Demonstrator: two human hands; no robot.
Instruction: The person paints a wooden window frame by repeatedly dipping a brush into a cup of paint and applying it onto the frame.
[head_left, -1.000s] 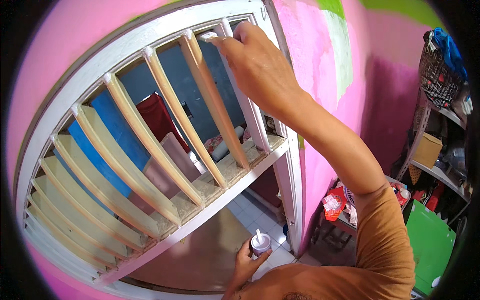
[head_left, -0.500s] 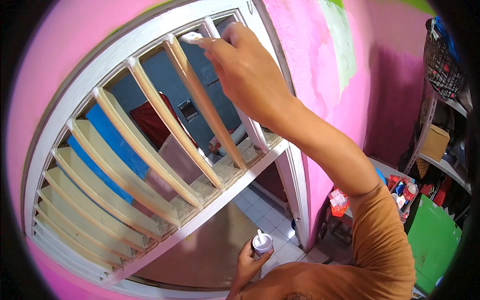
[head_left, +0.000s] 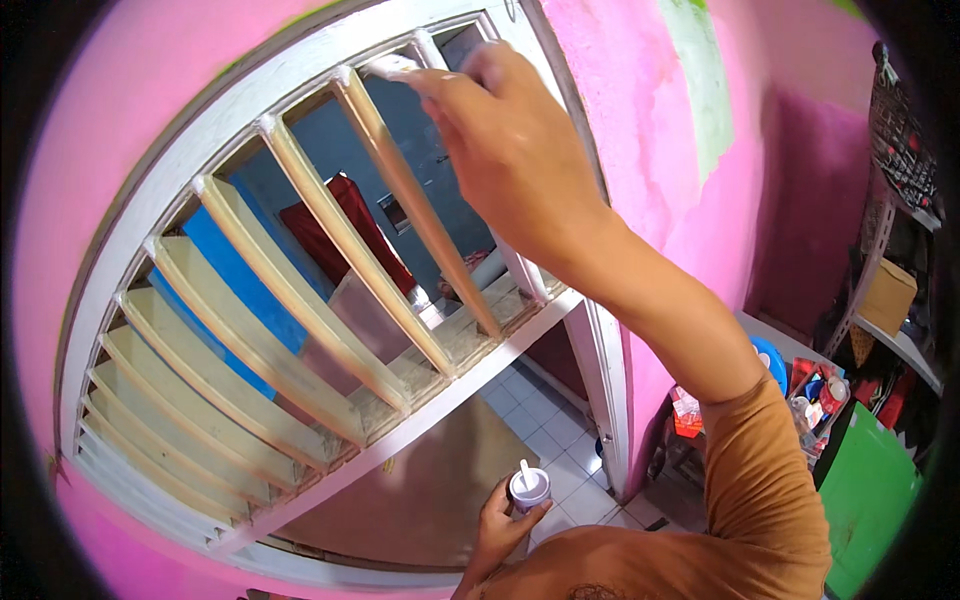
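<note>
My right hand [head_left: 520,150] is raised at the top of a slatted opening, its fingers closed on a small paintbrush [head_left: 392,67]. The brush's white, paint-covered end sits near the frame's upper edge, between a bare wooden slat [head_left: 410,190] and a white-painted one [head_left: 428,50]. Its handle is hidden in my fingers. Low in the view, my left hand [head_left: 497,527] is wrapped around a small tub [head_left: 530,488] of what looks like white paint. A white stick [head_left: 526,472] stands in the tub.
The white frame [head_left: 300,90] carries several tan slats with whitened top ends. A pink wall [head_left: 650,170] with a pale patch borders it on the right. Beyond are a cluttered table, a green panel [head_left: 870,490] and a shelf with a cardboard box [head_left: 887,297]. Floor tiles [head_left: 560,440] show below.
The view has shifted slightly, so the slats and frame sit a little further right. My right hand and the brush have moved slightly right. My left hand still holds the tub.
</note>
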